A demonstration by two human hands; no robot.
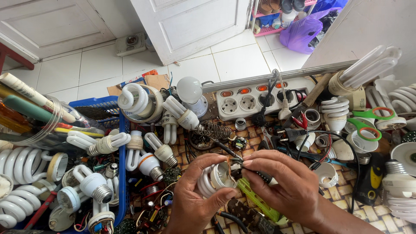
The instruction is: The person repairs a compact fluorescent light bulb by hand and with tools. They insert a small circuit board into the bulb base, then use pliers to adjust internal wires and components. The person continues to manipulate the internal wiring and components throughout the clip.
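My left hand (193,195) grips a white spiral lamp base (213,177) with its open end turned to the right. My right hand (286,184) pinches a small dark part with wires (237,167) at the mouth of that base, and a black-handled tool (262,177) lies under its fingers. A green slotted tool (258,201) sticks out below both hands. Both hands hover over a woven mat (346,195) littered with lamp parts.
A blue crate (122,173) at the left holds several white lamps. A white power strip (255,99) with several plugs lies behind. Green-handled scissors (368,123), a coiled soldering stand (214,130), circuit boards and more lamps crowd the right side. White floor tiles and a door lie beyond.
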